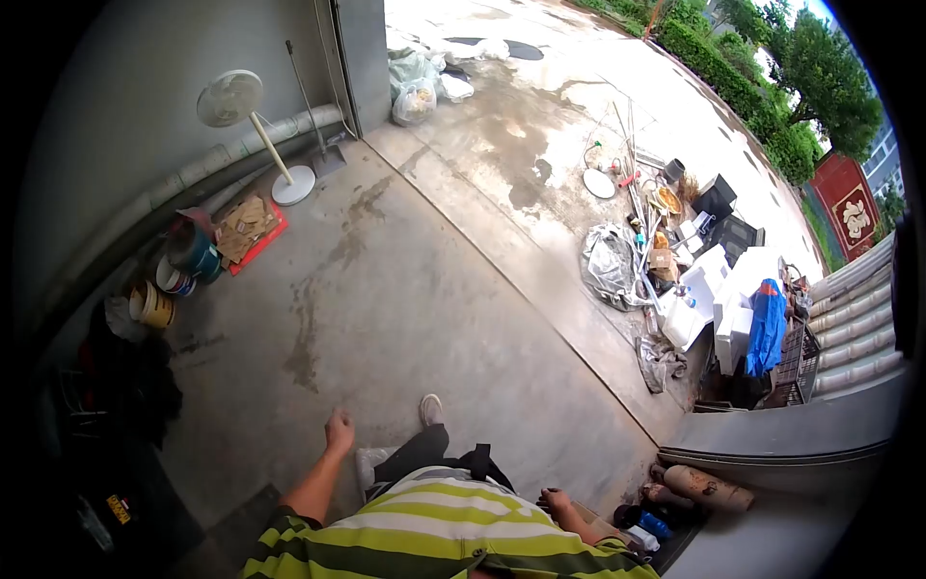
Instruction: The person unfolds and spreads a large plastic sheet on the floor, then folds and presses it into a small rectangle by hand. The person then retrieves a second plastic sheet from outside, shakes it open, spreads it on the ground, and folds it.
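My left hand (339, 431) hangs in front of me, left of my stepping shoe (431, 410), over the concrete floor (386, 318). Its fingers are curled into a loose fist, and nothing shows in it. At my right side is my right hand (554, 502), low and close to the striped shirt (453, 516). Its fingers are bent in, with no object visible in them. Both hands are away from the objects around. Nearest to the right hand, by the wall, lie a blue bottle (655, 524) and a rusty cylinder (709, 488).
A white fan (294, 183) and a long-handled dustpan (329, 159) stand by the left wall, with buckets (152, 305) and cardboard (243, 230) nearby. A floor track (521, 294) crosses the doorway. Outside are bags (415, 101), white foam boxes (707, 294) and piled scrap.
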`<act>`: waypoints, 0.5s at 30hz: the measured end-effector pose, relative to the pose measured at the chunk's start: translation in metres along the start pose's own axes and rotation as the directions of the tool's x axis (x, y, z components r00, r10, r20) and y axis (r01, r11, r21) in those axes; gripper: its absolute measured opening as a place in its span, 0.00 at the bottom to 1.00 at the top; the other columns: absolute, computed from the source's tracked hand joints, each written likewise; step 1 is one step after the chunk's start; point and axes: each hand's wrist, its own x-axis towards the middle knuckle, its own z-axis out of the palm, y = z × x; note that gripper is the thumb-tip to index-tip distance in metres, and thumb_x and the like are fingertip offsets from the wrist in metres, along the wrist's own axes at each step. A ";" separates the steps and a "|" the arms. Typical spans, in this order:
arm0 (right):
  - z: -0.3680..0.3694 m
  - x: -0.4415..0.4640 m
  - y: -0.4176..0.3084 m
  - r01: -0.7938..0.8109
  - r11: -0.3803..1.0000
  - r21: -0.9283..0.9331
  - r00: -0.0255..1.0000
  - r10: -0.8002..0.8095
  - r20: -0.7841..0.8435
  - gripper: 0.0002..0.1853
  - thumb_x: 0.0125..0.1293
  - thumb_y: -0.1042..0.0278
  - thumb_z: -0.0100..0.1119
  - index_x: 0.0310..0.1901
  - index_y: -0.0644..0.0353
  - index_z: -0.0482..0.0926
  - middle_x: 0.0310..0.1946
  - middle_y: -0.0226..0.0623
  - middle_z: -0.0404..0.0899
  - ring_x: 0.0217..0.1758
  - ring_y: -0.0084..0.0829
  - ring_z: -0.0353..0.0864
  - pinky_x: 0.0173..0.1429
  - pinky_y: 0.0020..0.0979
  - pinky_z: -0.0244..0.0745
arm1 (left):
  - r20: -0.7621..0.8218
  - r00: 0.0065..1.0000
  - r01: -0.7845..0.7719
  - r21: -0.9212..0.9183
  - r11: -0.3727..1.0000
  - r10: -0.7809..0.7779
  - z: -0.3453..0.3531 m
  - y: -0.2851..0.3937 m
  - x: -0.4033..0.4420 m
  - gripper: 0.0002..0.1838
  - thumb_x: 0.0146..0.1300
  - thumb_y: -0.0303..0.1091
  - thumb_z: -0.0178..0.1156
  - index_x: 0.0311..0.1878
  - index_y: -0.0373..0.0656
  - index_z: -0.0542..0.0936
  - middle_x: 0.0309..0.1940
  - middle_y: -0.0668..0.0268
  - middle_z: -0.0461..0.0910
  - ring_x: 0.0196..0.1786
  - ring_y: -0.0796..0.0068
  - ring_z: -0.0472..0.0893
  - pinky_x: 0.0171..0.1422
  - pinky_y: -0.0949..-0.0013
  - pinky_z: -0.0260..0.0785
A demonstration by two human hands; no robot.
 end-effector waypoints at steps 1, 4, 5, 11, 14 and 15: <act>0.003 0.002 -0.020 0.012 0.999 0.035 1.000 -0.012 0.001 0.21 0.70 0.63 0.56 0.59 0.68 0.71 0.40 0.44 0.80 0.38 0.40 0.84 0.38 0.39 0.83 | -0.067 0.985 -0.167 -0.197 0.966 0.157 0.003 0.053 0.048 0.10 0.60 0.27 0.59 0.45 0.38 0.79 0.38 0.50 0.82 0.44 0.56 0.83 0.50 0.59 0.74; 0.018 0.007 -0.073 0.052 0.994 0.100 0.999 -0.052 0.000 0.21 0.70 0.63 0.56 0.58 0.67 0.71 0.39 0.44 0.80 0.39 0.39 0.84 0.39 0.40 0.82 | -0.044 0.910 -0.359 -0.579 0.732 0.411 -0.051 0.292 0.118 0.09 0.65 0.28 0.60 0.46 0.36 0.81 0.37 0.66 0.81 0.40 0.75 0.79 0.48 0.68 0.72; 0.024 0.009 -0.097 0.040 0.994 0.105 0.999 -0.041 0.002 0.21 0.70 0.63 0.56 0.58 0.67 0.71 0.39 0.44 0.80 0.39 0.39 0.84 0.39 0.40 0.82 | -0.053 0.854 -0.426 -0.643 0.637 0.518 -0.079 0.372 0.120 0.08 0.65 0.28 0.61 0.45 0.37 0.81 0.33 0.73 0.78 0.36 0.83 0.74 0.42 0.74 0.70; 0.046 0.026 -0.253 0.319 0.911 -0.261 0.944 -0.329 0.008 0.14 0.67 0.61 0.59 0.33 0.64 0.85 0.41 0.47 0.84 0.44 0.48 0.82 0.48 0.42 0.80 | -0.168 0.253 -0.113 -0.983 -0.143 0.953 -0.167 0.629 0.105 0.08 0.64 0.30 0.65 0.42 0.36 0.81 0.29 0.68 0.73 0.29 0.81 0.70 0.32 0.74 0.62; 0.034 0.061 -0.355 0.384 0.837 -0.390 0.921 -0.377 0.098 0.13 0.68 0.61 0.58 0.36 0.64 0.83 0.42 0.47 0.83 0.44 0.47 0.82 0.48 0.42 0.80 | -0.290 0.058 0.127 -0.947 -0.295 0.955 -0.187 0.698 0.118 0.06 0.61 0.28 0.66 0.37 0.36 0.81 0.31 0.66 0.73 0.28 0.78 0.71 0.31 0.73 0.61; 0.035 0.062 -0.400 0.352 0.854 -0.383 0.936 -0.333 0.116 0.13 0.68 0.61 0.58 0.37 0.64 0.83 0.42 0.47 0.83 0.44 0.47 0.82 0.48 0.42 0.80 | -0.329 0.047 0.128 -0.934 -0.332 0.943 -0.191 0.710 0.128 0.06 0.61 0.28 0.66 0.37 0.36 0.81 0.31 0.66 0.73 0.28 0.78 0.71 0.31 0.72 0.62</act>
